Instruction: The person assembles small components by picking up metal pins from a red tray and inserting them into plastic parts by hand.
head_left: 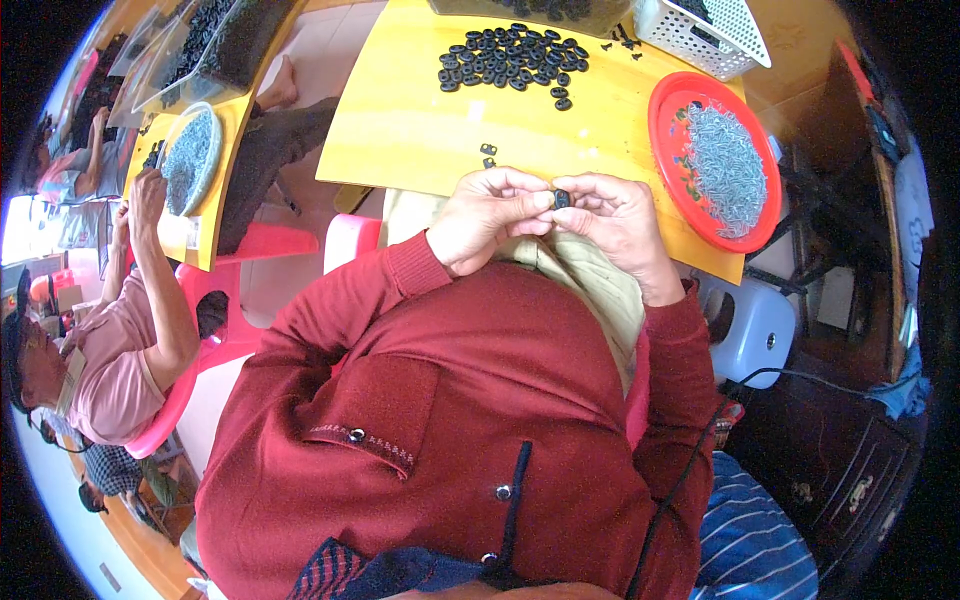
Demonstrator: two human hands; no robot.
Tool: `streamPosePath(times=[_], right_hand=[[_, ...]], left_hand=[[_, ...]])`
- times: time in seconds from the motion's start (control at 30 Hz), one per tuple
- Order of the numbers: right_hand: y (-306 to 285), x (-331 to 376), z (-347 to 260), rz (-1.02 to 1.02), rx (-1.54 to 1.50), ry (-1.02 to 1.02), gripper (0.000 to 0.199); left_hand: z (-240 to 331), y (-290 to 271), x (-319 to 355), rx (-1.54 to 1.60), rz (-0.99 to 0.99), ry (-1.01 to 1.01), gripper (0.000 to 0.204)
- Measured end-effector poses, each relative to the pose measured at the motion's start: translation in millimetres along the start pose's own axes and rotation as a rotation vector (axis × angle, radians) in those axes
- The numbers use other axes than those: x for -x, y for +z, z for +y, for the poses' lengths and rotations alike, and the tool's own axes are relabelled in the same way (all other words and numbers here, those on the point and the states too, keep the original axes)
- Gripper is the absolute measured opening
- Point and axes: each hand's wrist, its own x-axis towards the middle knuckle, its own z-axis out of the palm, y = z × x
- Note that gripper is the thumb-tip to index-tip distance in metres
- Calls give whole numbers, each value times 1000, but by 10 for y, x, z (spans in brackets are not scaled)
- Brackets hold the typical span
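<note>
A small black oval plastic part (562,199) is pinched between the thumb and fingers of my right hand (618,220), just off the near edge of the yellow table (400,120). My left hand (492,212) is closed beside it, its thumb and forefinger tips pressed together against the part's left side. Whatever those left fingertips hold is too small to make out. Two loose black two-holed pieces (488,150) lie on the table just beyond my left hand. Farther back spreads a pile of similar black oval parts (515,60).
On the right, a red tray (662,130) holds a heap of silvery screws (728,170). A white perforated basket (720,50) and a clear bin (560,12) stand at the back. A co-worker (125,350) sits left, near a bowl of screws (195,160). A blue stool (750,335) stands right.
</note>
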Motion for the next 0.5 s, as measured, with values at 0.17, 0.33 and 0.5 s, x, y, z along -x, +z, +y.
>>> streamPosePath(times=[0.17,0.33,0.5], right_hand=[[-30,4,17,-20,10,-7,26],[-6,-3,8,-49,8,1,30],[35,-2,1,10,-27,-37,23]], left_hand=[[-6,-4,-1,-5,-10,3,14],[3,-9,3,-4,-36,1,13],[-8,-3,8,17,-37,14,13]])
